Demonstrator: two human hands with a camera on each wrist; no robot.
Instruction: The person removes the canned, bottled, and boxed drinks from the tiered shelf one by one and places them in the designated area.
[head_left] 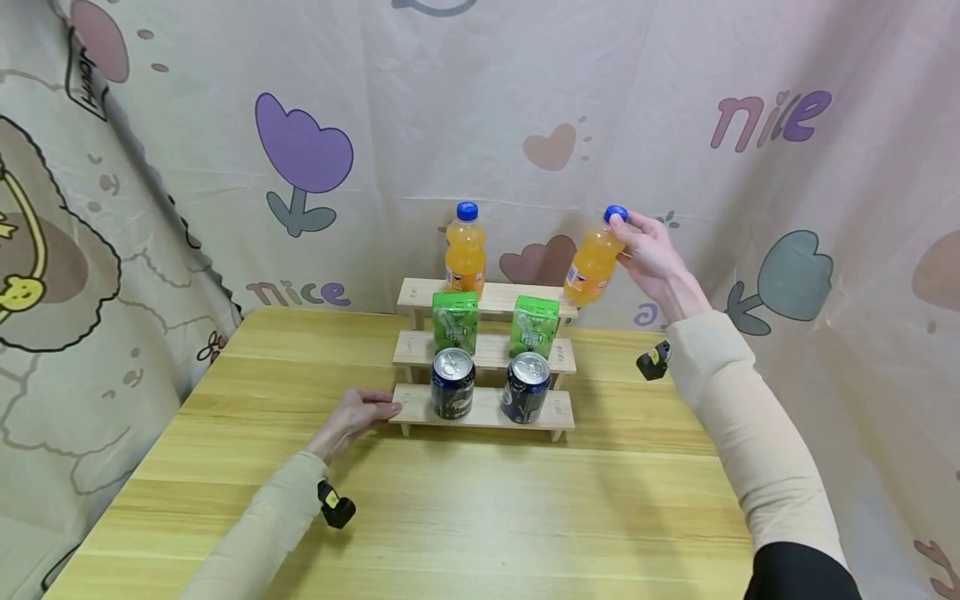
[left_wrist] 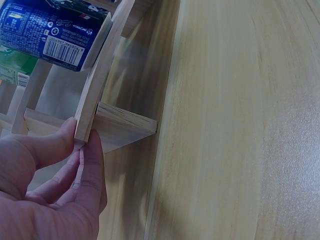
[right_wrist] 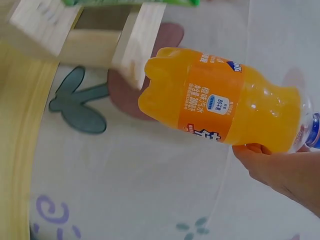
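Note:
My right hand [head_left: 651, 254] grips an orange soda bottle [head_left: 592, 265] by its neck, just under the blue cap. The bottle tilts, its base close to the right end of the top tier of a wooden three-tier rack [head_left: 517, 297]. With thumb and fingers my left hand [head_left: 358, 417] pinches the left end of the rack's lowest tier; the left wrist view shows the thumb [left_wrist: 62, 135] above the board and fingers below. Another orange soda bottle [head_left: 466, 250] stands upright on the top tier's left. Two green drink cartons [head_left: 455, 321] occupy the middle tier, two dark blue cans [head_left: 453, 383] the lowest.
The rack stands on a wood-grain table [head_left: 480, 508] near its back edge. Behind it hangs a pale printed curtain [head_left: 420, 125] with flowers, hearts and lettering. Each wrist carries a small black camera [head_left: 336, 505].

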